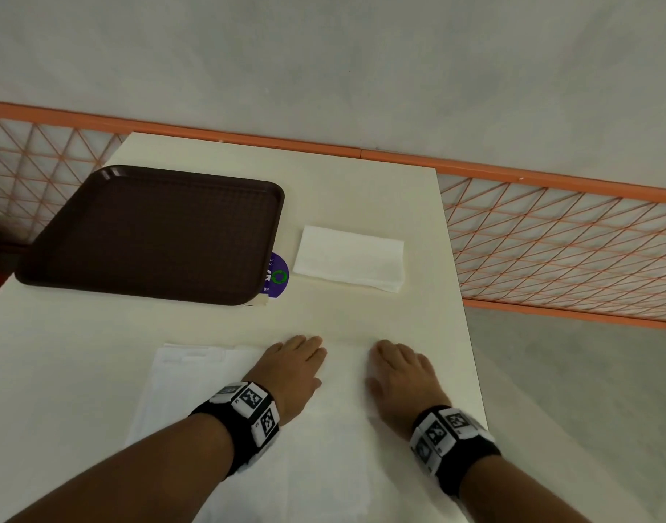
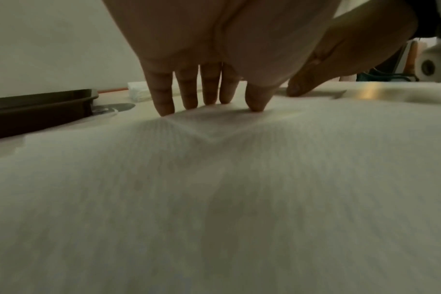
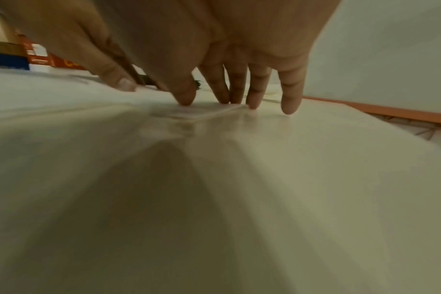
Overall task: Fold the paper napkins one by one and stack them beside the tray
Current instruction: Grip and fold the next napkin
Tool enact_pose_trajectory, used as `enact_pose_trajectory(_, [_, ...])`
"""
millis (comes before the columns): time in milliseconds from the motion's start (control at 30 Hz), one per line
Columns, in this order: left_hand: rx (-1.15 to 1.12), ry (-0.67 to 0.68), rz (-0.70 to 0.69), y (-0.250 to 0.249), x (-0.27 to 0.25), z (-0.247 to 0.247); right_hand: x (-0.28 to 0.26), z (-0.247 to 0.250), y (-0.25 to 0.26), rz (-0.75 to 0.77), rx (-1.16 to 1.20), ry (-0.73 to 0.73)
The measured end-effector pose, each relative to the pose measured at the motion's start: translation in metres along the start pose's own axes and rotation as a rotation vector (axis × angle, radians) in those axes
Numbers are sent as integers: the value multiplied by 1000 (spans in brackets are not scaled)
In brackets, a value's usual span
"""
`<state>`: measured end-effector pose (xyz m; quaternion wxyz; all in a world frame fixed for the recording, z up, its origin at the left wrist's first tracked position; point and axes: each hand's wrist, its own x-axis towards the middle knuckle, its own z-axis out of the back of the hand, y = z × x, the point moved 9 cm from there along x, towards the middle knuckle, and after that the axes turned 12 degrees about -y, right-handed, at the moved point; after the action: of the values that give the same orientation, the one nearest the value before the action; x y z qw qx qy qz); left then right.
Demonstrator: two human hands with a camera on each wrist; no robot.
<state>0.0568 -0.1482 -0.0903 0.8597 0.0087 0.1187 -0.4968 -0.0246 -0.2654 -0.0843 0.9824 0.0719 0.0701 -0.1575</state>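
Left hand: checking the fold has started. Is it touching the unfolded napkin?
Touching. The left wrist view shows the left hand fingertips pressed onto the unfolded napkin.

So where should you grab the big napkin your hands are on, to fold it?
Probably by its far edge. The open napkin lies flat on the table, and both the left hand and right hand already press straight fingertips there. Pinch that thin edge from above, near each far corner, and bring it toward you. The flat middle gives nothing to hold.

Left hand (image 1: 292,366) flat, fingers (image 2: 164,93) straight, fingertips pressing down, right hand (image 1: 397,379) flat likewise, forearms extended forward
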Motion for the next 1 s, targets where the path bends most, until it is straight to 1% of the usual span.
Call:
enact_pose_trajectory(33, [-7, -8, 15, 0, 4, 5, 1, 3, -7, -11, 12, 38])
enact_pose_trajectory(100, [-22, -9, 52, 2, 15, 13, 11, 10, -11, 0, 7, 45])
enact_pose_trajectory(267, [-52, 145, 174, 10, 32, 18, 31, 11, -10, -105, 62, 216])
enact_pose_trajectory(300, [-50, 165, 187, 10, 33, 17, 35, 10, -11, -121, 65, 228])
enact_pose_trajectory(400, [-31, 162, 216, 10, 34, 18, 37, 6, -12, -183, 126, 244])
enact_pose_trajectory(467, [-24, 136, 239, 11, 33, 19, 35, 5, -14, -204, 191, 219])
enact_pose_trajectory(500, [-20, 122, 246, 12, 33, 19, 34, 7, -15, -219, 246, 180])
enact_pose_trajectory(600, [-5, 66, 245, 12, 28, 26, 22, 16, -23, -315, 498, -1])
enact_pose_trajectory(667, [16, 28, 229, 10, 25, 30, 13, 21, -24, -342, 622, -79])
enact_pose_trajectory(733, [39, -4, 208, 7, 22, 34, 8, 25, -20, -320, 701, -100])
enact_pose_trajectory(800, [19, -36, 160, 3, 20, 37, 5, 28, -16, -291, 734, -91])
enact_pose_trajectory(867, [-79, -33, 115, 0, 18, 40, 5, 33, -15, -274, 756, -82])
enact_pose_trajectory(900, [-186, -14, 134, 3, 16, 41, 6, 38, -17, -270, 784, -88])
enact_pose_trajectory(967, [-504, 10, 248, 16, 12, 46, 8, 48, -24, -309, 911, -120])
enact_pose_trajectory(1000, [-657, 1, 306, 25, 12, 47, 10, 52, -31, -341, 982, -144])
